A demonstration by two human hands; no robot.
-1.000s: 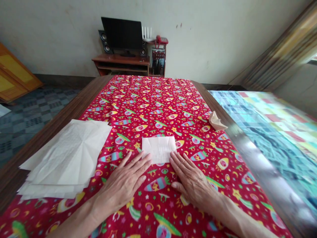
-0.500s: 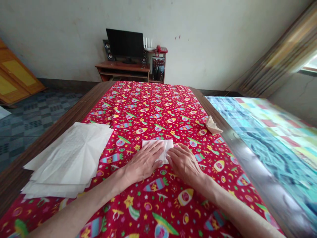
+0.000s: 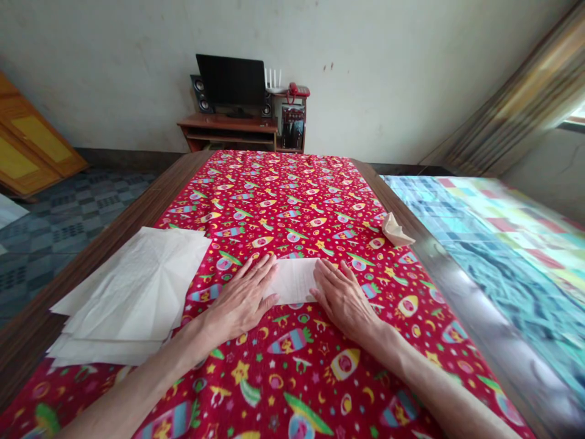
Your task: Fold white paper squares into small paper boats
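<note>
A small folded white paper (image 3: 294,281) lies flat on the red patterned tablecloth (image 3: 292,201) in front of me. My left hand (image 3: 241,300) rests flat with fingers spread on the paper's left edge. My right hand (image 3: 343,297) lies flat on its right edge, fingers pointing away from me. The middle of the paper shows between the two hands. Neither hand grips anything.
A stack of large white paper sheets (image 3: 132,292) lies at the left, overhanging the wooden table edge (image 3: 114,225). A small folded paper boat (image 3: 395,230) sits at the right edge of the cloth. A bed with a checked cover (image 3: 503,256) adjoins the right side.
My hands slid apart from the middle of the folded paper to its left and right edges, uncovering its centre. A second ago they lay just below it.
</note>
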